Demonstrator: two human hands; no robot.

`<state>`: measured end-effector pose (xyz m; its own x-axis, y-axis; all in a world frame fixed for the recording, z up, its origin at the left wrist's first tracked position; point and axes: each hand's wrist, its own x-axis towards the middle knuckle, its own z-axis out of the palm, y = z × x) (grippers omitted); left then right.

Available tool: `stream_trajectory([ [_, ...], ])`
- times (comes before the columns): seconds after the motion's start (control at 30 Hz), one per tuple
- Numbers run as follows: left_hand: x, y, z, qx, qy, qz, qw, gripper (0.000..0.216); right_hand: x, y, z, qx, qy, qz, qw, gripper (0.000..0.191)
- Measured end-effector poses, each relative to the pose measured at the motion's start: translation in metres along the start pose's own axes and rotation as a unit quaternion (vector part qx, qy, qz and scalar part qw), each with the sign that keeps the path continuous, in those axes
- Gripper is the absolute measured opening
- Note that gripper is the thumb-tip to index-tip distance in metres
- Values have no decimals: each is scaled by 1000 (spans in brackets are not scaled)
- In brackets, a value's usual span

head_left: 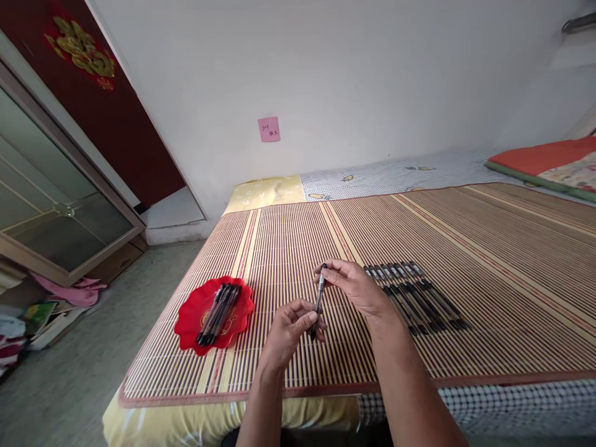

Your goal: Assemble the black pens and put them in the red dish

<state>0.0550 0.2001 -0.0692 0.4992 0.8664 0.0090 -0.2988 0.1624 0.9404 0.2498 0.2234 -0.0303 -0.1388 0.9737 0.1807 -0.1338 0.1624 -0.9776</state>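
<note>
Both hands hold one black pen above a striped bamboo mat. My left hand pinches the pen's lower end. My right hand pinches its upper end, near the silver band. The pen stands nearly upright between them. To the left, a red scalloped plate holds several black pens. To the right of my right hand, several more black pens lie side by side in a row on the mat.
The mat covers a bed with a yellow sheet. A pink sticky note hangs on the white wall. A folded orange blanket lies at the far right. A glass-door cabinet and clutter on the floor are at the left.
</note>
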Motion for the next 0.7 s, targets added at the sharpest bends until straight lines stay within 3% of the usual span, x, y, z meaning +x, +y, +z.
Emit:
stream_trajectory([
  [0.43, 0, 0, 5, 7, 4, -1, 1000, 29, 3, 8, 1, -7, 14, 9, 1000, 34],
  [0.7, 2, 2, -1, 31, 74, 20, 997, 30, 3, 10, -7, -11, 44, 15, 999, 33],
])
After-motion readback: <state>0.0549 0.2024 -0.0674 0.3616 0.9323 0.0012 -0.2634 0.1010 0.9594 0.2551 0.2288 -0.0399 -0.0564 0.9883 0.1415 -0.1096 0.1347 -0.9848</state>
